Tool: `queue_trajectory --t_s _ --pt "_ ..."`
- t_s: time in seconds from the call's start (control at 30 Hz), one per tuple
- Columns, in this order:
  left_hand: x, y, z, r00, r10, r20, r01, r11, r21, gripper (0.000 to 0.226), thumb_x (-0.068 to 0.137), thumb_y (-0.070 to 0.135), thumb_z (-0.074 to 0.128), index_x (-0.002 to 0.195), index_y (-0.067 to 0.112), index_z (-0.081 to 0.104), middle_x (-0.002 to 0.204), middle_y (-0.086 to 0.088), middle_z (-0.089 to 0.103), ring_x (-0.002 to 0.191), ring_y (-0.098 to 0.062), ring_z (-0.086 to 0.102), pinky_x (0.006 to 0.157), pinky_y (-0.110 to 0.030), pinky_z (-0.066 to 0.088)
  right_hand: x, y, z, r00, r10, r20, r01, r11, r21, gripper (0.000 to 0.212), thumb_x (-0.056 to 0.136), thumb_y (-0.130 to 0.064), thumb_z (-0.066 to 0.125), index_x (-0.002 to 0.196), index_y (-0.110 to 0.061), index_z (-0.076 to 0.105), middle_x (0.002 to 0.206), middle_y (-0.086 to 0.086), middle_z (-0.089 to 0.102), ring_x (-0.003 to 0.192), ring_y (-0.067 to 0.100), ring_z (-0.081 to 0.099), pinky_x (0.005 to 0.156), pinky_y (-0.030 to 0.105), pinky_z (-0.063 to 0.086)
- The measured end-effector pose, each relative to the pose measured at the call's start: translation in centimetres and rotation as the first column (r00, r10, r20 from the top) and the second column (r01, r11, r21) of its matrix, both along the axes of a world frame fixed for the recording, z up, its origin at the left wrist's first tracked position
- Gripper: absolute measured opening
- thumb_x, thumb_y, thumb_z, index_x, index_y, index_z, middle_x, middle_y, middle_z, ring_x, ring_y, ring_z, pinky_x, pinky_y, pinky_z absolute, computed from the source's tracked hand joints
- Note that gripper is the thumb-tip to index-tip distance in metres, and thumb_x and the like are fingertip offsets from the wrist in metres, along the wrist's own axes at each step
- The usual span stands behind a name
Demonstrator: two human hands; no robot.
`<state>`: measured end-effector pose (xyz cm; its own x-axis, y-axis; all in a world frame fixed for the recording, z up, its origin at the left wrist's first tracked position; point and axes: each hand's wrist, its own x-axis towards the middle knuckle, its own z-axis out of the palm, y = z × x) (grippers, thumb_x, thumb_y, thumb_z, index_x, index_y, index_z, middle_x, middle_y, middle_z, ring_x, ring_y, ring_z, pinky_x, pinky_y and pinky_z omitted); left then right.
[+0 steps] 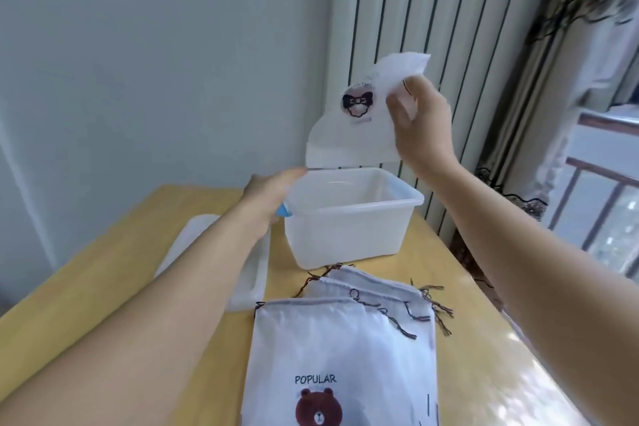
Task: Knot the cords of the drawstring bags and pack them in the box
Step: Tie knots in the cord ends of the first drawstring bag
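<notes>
My right hand (420,121) grips a white drawstring bag (349,128) with a small bear print, holding it up above the far side of the translucent plastic box (345,232). The box looks empty inside. My left hand (273,190) rests against the box's left rim, by a blue clip (284,210); whether it grips the rim I cannot tell. A stack of white drawstring bags (345,339) with dark brown cords (428,308) lies on the table in front of the box; the top one shows a brown bear and the word POPULAR.
The box's white lid (249,280) lies on the yellow wooden table (103,273) under my left forearm. A white radiator (432,28) and a curtain (587,45) stand behind and to the right; the table's right edge is close to them.
</notes>
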<state>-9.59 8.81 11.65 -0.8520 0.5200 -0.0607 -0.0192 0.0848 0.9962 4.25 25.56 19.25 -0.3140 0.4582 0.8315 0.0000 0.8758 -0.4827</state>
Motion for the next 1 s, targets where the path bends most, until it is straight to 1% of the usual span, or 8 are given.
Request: queue_trajectory --t_s 0.17,0.3,0.37,0.53,0.67,0.77,0.93,1.0 --pt "-0.4 3.1 -2.2 0.967 0.017 -0.255 -0.130 0.892 -0.433 0.065 0.078 0.037 0.071 0.133 0.015 0.044 0.128 -0.006 0.055 0.106 -0.030 0.059 0.087 -0.040 0.056 -1.9 3.7 -1.0 0.982 -0.075 0.174 -0.024 0.861 0.508 0.004 0.098 -0.007 0.052 0.096 -0.005 0.055 0.100 0.011 0.063 0.079 0.035 0.056 0.066 0.042 0.048" --pt "-1.1 4.2 -3.0 0.969 0.114 -0.220 -0.187 0.919 -0.347 0.047 0.091 0.013 0.056 0.134 0.011 0.038 0.129 -0.010 0.053 0.095 -0.032 0.058 0.055 -0.036 0.056 -2.9 5.1 -2.2 0.940 -0.230 0.253 -0.093 0.541 0.836 0.020 0.088 0.003 0.055 0.101 -0.012 0.054 0.132 0.007 0.065 0.107 0.032 0.064 0.079 0.041 0.052" --pt "-1.5 4.2 -3.3 0.974 0.125 -0.186 -0.167 0.959 -0.230 0.035 0.095 0.009 0.052 0.129 0.014 0.046 0.127 -0.007 0.053 0.091 -0.031 0.061 0.054 -0.040 0.060 -3.2 5.0 -2.6 0.886 -0.303 0.352 -0.175 0.484 0.857 0.021 0.088 -0.003 0.047 0.102 -0.014 0.058 0.122 0.006 0.068 0.105 0.031 0.064 0.080 0.041 0.051" --pt "-1.0 1.6 -3.0 0.941 0.229 -0.250 -0.225 0.973 0.048 0.035 0.096 0.003 0.047 0.126 0.020 0.056 0.119 -0.004 0.058 0.085 -0.019 0.060 0.048 -0.036 0.060 -2.9 4.9 -4.0 0.280 -0.395 0.875 -0.296 0.831 0.471 0.012 0.090 -0.008 0.061 0.095 -0.018 0.066 0.102 0.002 0.067 0.088 0.029 0.063 0.066 0.032 0.048" --pt "0.5 -2.1 -2.9 0.906 0.254 -0.339 -0.199 0.962 0.187 0.043 0.096 0.000 0.042 0.132 0.021 0.053 0.116 -0.001 0.055 0.085 -0.013 0.059 0.047 -0.033 0.058 -3.2 3.1 -5.5 0.324 -0.125 0.938 -0.218 0.955 0.202 0.018 0.087 -0.016 0.069 0.072 -0.019 0.060 0.079 -0.001 0.064 0.077 0.022 0.066 0.065 0.032 0.053" --pt "1.0 -5.2 -3.2 0.861 0.341 -0.378 -0.269 0.935 0.231 0.043 0.095 0.000 0.041 0.133 0.019 0.051 0.114 0.001 0.054 0.082 -0.009 0.058 0.047 -0.020 0.055 -3.7 -1.1 -5.8 0.382 0.161 0.910 -0.259 0.964 -0.062 0.011 0.091 -0.016 0.064 0.079 -0.015 0.063 0.084 0.006 0.074 0.076 0.017 0.074 0.071 0.028 0.058" --pt "0.9 -9.1 -3.8 0.845 0.399 -0.355 -0.328 0.913 0.244 0.043 0.092 0.000 0.042 0.127 0.023 0.053 0.103 0.010 0.054 0.084 -0.015 0.063 0.051 -0.036 0.060 -4.7 -6.5 -6.1 0.062 -0.023 0.998 -0.344 0.938 0.043 0.027 0.101 -0.028 0.046 0.118 -0.026 0.067 0.121 -0.004 0.066 0.110 0.024 0.060 0.099 0.039 0.049" --pt "0.8 -10.7 -3.9 0.820 0.436 -0.371 -0.364 0.898 0.249 0.044 0.092 0.000 0.042 0.128 0.023 0.052 0.109 0.005 0.055 0.087 -0.016 0.063 0.053 -0.039 0.061 -3.8 -8.6 -5.1 0.131 0.143 0.981 -0.346 0.934 -0.090 0.037 0.104 -0.047 0.043 0.119 -0.025 0.069 0.123 -0.007 0.066 0.110 0.018 0.060 0.097 0.032 0.046"
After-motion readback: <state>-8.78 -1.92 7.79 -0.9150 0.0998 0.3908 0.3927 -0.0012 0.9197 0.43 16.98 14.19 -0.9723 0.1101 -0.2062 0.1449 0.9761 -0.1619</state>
